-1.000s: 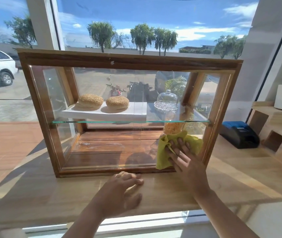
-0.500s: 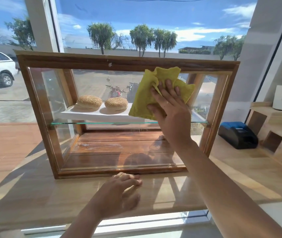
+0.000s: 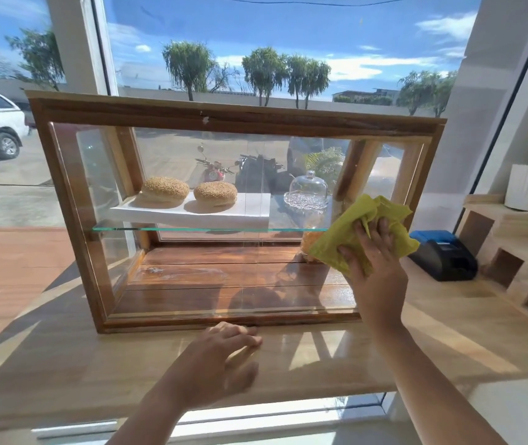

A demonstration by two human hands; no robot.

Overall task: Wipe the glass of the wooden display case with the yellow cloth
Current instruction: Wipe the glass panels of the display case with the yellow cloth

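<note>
- The wiping is under way: the right hand (image 3: 372,252) presses the yellow cloth (image 3: 360,231) flat against the front glass (image 3: 192,277) at the right end of the wooden display case (image 3: 233,115), about mid-height, with the cloth's edge lapping the right frame post.
- How much of the pane is already clean cannot be told. No clear border between wiped and unwiped glass shows, though faint smears and glare appear low down near the middle, so I judge that most of the pane could yet need passes.
- The right hand is spread, fingers splayed over the bunched cloth, pinning it to the glass rather than gripping it tightly.
- The left hand (image 3: 224,361) holds nothing; it rests loosely curled on the bench (image 3: 63,374), fingertips just at the near bottom rail of the case, likely steadying it.
- The case stands upright on the bench before a window: a dark wood frame with clear panes on the front and sides and a glass shelf inside.
- The cloth is a soft, crumpled, yellow-green rag, folded into thick creases.
</note>
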